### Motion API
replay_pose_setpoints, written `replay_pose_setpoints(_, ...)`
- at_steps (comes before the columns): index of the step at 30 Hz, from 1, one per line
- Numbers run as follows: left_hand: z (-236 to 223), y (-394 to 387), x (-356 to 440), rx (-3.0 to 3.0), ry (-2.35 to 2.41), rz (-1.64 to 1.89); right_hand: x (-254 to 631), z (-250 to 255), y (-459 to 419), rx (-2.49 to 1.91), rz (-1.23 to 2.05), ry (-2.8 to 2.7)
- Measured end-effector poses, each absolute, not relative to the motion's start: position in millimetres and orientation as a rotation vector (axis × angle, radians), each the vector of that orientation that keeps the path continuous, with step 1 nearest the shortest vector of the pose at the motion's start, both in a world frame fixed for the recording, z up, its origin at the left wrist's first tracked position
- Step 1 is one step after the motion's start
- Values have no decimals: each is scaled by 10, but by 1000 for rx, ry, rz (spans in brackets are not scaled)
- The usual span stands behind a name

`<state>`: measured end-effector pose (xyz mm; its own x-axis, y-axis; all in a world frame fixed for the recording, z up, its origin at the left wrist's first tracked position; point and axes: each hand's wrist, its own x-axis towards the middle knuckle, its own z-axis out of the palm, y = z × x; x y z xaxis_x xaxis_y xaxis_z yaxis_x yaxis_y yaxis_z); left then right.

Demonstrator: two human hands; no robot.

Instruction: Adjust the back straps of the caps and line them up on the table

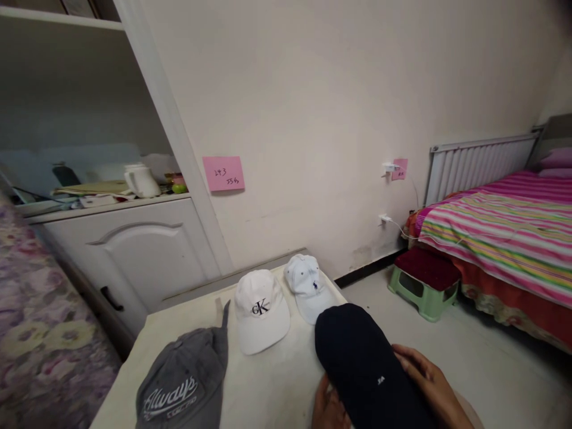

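A dark navy baseball cap [357, 351] with a small white mark is held between my two hands at the lower right. My left hand [329, 406] grips its near left edge, fingers partly hidden beneath it. On the cap's right side, my right hand [426, 378] presses with curled fingers. Just behind lies a pale cap [306, 283] with a small dark blue emblem. To its left is a white cap [260, 307] with black letters. A grey cap [181, 381] with "Always" lettering lies at the front left, its strap sticking up.
The caps lie on a cream-covered table [268, 381] against the wall. A cabinet [147, 250] with a white pitcher [142, 180] stands left, beside a floral cloth [40, 322]. To the right are a green stool [424, 286], a striped bed [513, 208] and a radiator [482, 161].
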<state>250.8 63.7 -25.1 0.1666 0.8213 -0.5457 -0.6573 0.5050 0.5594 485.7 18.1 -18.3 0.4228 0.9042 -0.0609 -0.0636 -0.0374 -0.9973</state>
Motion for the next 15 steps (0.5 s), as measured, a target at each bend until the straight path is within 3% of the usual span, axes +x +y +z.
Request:
replay_pose_setpoints(11, -255, 503, 2479, 372, 1011, 978, 4736, 57, -92, -1388, 959, -616)
replay_pose_setpoints(15, -218, 459, 2300, 416, 998, 928, 4795, 160, -273, -1533, 741, -638)
